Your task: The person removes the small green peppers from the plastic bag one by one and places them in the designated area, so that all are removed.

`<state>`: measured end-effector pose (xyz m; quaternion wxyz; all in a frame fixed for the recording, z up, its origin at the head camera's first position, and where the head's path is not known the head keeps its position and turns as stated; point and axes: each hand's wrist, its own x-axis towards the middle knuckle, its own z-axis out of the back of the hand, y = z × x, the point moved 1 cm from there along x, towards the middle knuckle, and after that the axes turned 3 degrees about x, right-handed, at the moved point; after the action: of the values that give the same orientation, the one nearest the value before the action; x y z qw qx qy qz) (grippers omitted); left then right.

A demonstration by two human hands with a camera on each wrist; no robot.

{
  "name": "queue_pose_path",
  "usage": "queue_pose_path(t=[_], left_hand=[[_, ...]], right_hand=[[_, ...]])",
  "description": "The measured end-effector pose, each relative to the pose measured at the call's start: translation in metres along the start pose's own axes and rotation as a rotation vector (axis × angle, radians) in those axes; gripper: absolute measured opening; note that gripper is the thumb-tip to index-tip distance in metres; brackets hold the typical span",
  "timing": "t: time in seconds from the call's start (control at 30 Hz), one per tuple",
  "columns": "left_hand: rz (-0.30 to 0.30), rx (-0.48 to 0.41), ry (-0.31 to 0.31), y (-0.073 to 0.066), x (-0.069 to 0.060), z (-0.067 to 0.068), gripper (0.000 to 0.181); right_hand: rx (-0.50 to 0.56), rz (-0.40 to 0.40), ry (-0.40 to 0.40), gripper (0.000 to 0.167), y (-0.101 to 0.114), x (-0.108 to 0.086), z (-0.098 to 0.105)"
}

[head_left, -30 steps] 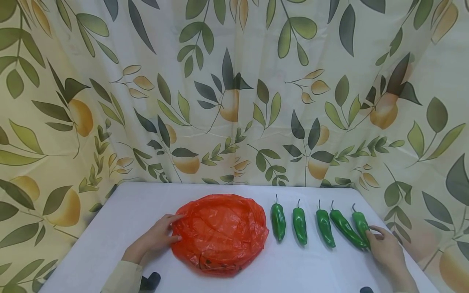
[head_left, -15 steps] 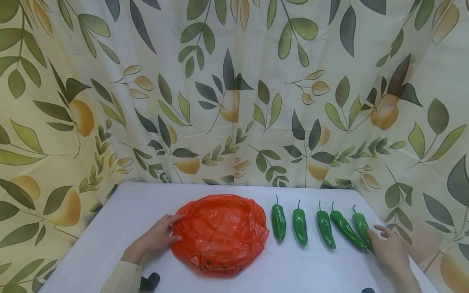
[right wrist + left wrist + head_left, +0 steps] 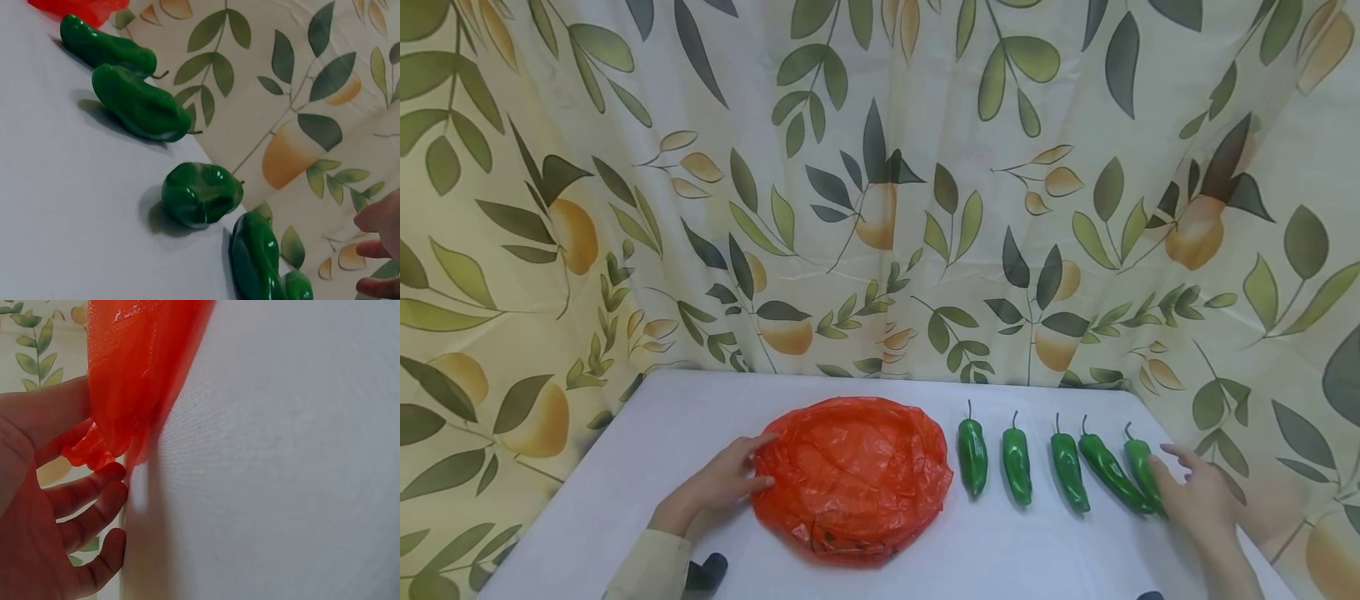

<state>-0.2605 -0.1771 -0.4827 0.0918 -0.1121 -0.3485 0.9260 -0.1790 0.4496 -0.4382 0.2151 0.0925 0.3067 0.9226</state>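
Several glossy green chili peppers (image 3: pixel 1017 467) lie in a row on the white table, stems pointing away. My right hand (image 3: pixel 1198 496) is beside the rightmost pepper (image 3: pixel 1141 467) and hides its lower tip. Its fingers are spread with nothing between them; in the right wrist view the fingers (image 3: pixel 375 250) appear at the right edge, apart from the peppers. A crumpled red plastic bag (image 3: pixel 853 475) lies flat left of the row. My left hand (image 3: pixel 718 479) touches the bag's left edge, thumb and index finger apart. In the left wrist view, bag plastic (image 3: pixel 131 369) partly covers them.
A white table (image 3: pixel 1000 558) carries everything. Behind it and along both sides hangs a curtain (image 3: pixel 880 208) printed with leaves and fruit. A dark object (image 3: pixel 706 573) shows by the left wrist, and another (image 3: pixel 1150 595) at the bottom edge near the right arm.
My right hand has loosened its fingers from the rightmost pepper and shifted slightly to the right. The left hand, the bag and the peppers stay in place; the head view shifts slightly.
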Motion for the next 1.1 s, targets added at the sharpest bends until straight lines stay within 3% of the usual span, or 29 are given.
queue_pose_path(t=[0.13,0.4,0.6,0.83,1.1], left_hand=[[-0.001,-0.003,0.004,-0.001,-0.001,0.001,0.074],[-0.007,-0.024,0.007,0.001,-0.003,0.005,0.071],[-0.009,-0.019,-0.006,0.002,-0.005,0.012,0.068],[-0.029,-0.021,-0.030,0.005,-0.007,0.021,0.067],[-0.064,-0.028,-0.062,0.002,-0.008,0.025,0.064]], right_hand=[[0.016,-0.003,-0.016,0.059,0.012,-0.004,-0.004],[0.032,0.071,-0.047,0.053,0.023,-0.008,-0.011],[0.019,0.112,-0.032,0.053,0.030,-0.010,-0.013],[0.028,0.087,0.009,0.055,0.041,-0.013,-0.018],[0.023,0.204,-0.024,0.051,0.051,-0.023,-0.024]])
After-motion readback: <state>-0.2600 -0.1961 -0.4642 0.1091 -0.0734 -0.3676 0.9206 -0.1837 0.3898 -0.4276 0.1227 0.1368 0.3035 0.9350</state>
